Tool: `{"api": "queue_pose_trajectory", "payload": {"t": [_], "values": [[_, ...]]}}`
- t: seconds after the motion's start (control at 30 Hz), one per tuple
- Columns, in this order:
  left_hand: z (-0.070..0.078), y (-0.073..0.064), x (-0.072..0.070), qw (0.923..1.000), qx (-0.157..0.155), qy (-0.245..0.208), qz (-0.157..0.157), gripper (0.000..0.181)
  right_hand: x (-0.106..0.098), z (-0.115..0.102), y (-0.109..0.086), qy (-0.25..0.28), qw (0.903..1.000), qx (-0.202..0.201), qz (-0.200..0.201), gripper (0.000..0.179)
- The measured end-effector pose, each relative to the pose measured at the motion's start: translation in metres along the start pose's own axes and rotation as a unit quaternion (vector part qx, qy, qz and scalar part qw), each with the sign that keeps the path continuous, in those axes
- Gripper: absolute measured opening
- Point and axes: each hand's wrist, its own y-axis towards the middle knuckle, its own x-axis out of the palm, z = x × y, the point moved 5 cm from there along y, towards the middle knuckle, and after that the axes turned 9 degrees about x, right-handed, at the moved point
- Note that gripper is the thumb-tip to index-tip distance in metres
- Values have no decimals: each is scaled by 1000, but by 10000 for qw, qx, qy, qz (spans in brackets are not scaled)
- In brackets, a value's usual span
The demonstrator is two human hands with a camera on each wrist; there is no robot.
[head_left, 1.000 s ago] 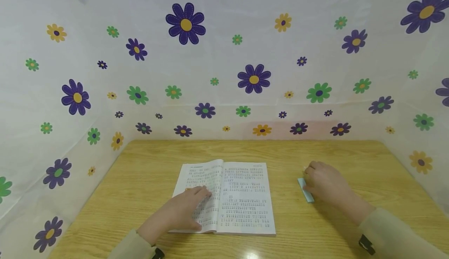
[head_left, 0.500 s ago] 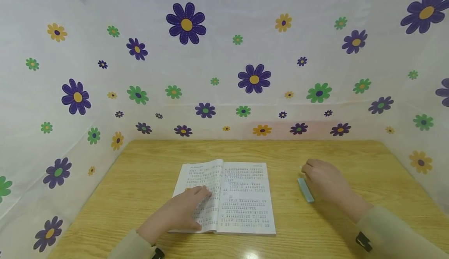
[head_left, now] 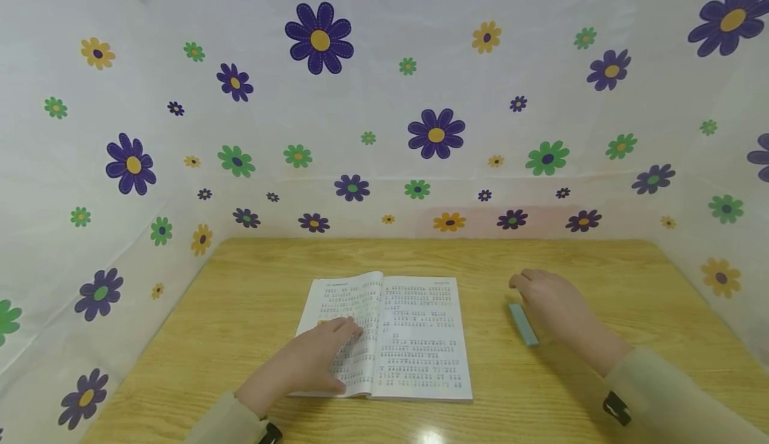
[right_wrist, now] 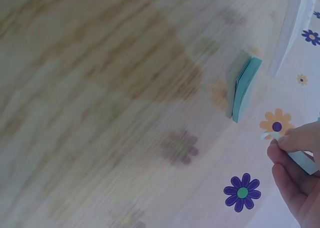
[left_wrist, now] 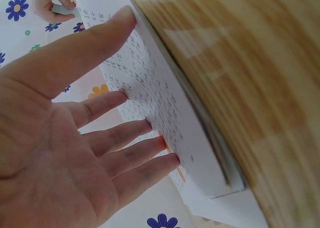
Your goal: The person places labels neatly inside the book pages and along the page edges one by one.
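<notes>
An open book (head_left: 423,357) with printed text lies on the table. My left hand (head_left: 309,358) rests on its left page with fingers spread; in the left wrist view the thumb (left_wrist: 112,30) and fingertips meet the page. To the right of the book lies a narrow light-blue pad of sticky notes (head_left: 523,325), its layered edge showing in the right wrist view. Just beyond the pad, my right hand (head_left: 554,307) pinches a pale blue paper strip (right_wrist: 302,161) between thumb and fingers. From the head view the hand hides this strip.
The wooden table (head_left: 252,264) carries the book and pad. White cloth with purple, green and orange flowers (head_left: 436,135) encloses it at the back and both sides. An orange mark (left_wrist: 172,158) shows on the left page near my fingertips.
My right hand has drawn away from the pad, slightly left and toward the back, with the paper strip. The pad stays in place. My left hand has not moved.
</notes>
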Motion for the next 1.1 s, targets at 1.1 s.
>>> {"api": "queue_pose_trajectory", "payload": {"t": [1.1], "values": [[-2, 0, 0, 10000, -40, 21, -3, 91, -1, -8, 8, 119, 9972, -452, 578, 20]]}}
